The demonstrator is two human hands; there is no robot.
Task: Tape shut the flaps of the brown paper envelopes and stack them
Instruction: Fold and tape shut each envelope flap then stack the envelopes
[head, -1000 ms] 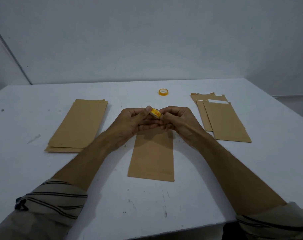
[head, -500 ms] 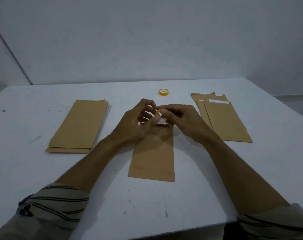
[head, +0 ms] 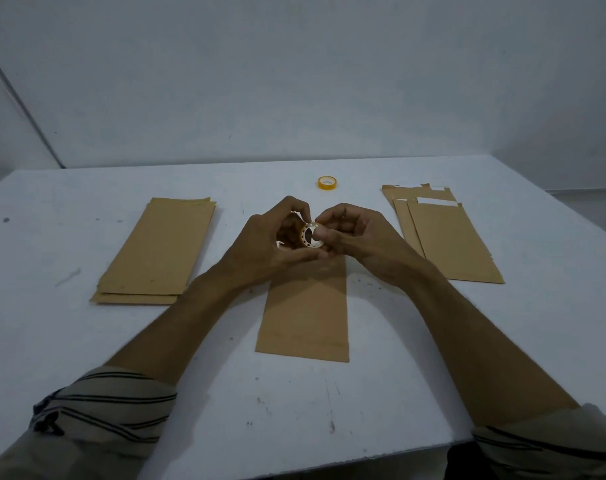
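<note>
Envelope [head: 303, 317] is laid flat mid-table [head: 86, 341], far end beneath the hands; tape roll [head: 311, 236] is pinched by left hand [head: 263, 252] and right hand [head: 367, 244], probably for end-picking.

Single view, head-worn, wide-angle. Position: above the near edge of the table [head: 86, 341], looking forward and down its length toward the wall [head: 294, 81] beyond the far edge, which is in frame. Range: close. The left hand [head: 270, 251] and right hand [head: 363, 237] over the table's centre occupy mid-frame, and dots on the core of the tape roll [head: 312, 236] are legible.
</note>
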